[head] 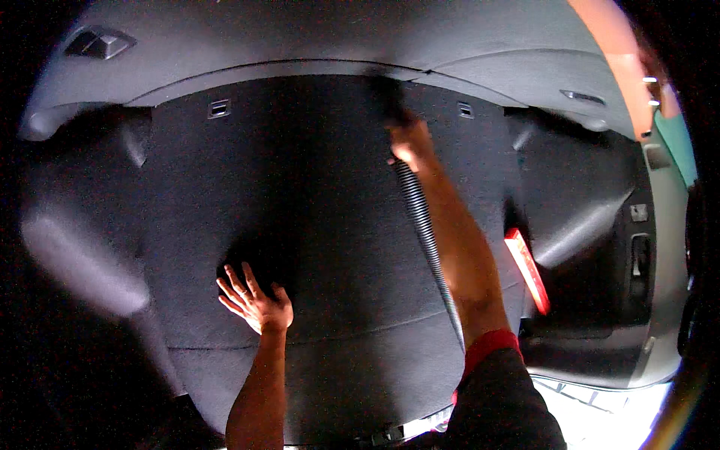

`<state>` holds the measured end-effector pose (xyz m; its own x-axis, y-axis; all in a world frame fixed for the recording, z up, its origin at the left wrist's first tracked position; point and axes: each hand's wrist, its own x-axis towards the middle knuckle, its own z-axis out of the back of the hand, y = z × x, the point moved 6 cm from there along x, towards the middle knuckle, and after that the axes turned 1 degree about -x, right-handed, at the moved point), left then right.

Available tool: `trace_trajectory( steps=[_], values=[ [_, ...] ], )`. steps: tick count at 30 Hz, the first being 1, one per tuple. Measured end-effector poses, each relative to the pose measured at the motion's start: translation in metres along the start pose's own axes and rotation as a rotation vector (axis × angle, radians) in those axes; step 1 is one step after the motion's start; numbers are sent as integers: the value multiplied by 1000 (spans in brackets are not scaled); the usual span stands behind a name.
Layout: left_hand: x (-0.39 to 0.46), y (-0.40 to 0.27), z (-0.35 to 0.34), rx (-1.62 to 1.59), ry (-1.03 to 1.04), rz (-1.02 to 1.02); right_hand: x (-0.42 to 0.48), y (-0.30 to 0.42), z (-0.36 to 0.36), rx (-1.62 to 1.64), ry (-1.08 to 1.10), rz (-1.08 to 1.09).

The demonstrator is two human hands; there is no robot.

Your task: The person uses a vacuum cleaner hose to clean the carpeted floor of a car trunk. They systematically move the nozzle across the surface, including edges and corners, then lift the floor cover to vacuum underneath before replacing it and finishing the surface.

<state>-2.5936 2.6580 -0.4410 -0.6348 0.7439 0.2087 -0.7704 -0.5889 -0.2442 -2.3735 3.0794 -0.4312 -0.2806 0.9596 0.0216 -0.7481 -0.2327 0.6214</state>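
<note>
My right hand [413, 146] is closed around the end of a ribbed vacuum hose [422, 219], at the far part of a car's cargo area. A dark, motion-blurred nozzle [385, 95] extends beyond the fist towards the far edge of the carpet. From the fist, the hose runs back along my forearm to the near edge. My left hand [261, 304] rests palm down, fingers spread, on the dark carpeted cargo floor [337, 253], left of centre, with nothing in it.
Trim panels with bulging wheel housings [84, 264] flank the carpet. A red rectangular object, lit brightly [527, 270], leans by the right side. Two small metal-framed latches [219, 108] sit near the far edge. The rear sill [416, 428] lies nearest me.
</note>
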Motion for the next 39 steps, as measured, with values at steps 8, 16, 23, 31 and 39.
trace_trajectory(
  steps=[8,16,23,31,39],
  values=[
    [-1,-4,-3,35,52,15,-58,4,106,186,131,-315],
    [-4,-9,-4,-3,-6,-33,-43,-59,138,135,-45,-361],
    [-2,-12,-9,19,16,-13,-54,-60,107,151,-9,-242],
    [-7,-4,-8,80,-31,-47,-37,-137,162,-180,-357,-315],
    [-7,-5,-15,134,-51,-65,-39,-154,143,178,-234,-375]
  ],
)
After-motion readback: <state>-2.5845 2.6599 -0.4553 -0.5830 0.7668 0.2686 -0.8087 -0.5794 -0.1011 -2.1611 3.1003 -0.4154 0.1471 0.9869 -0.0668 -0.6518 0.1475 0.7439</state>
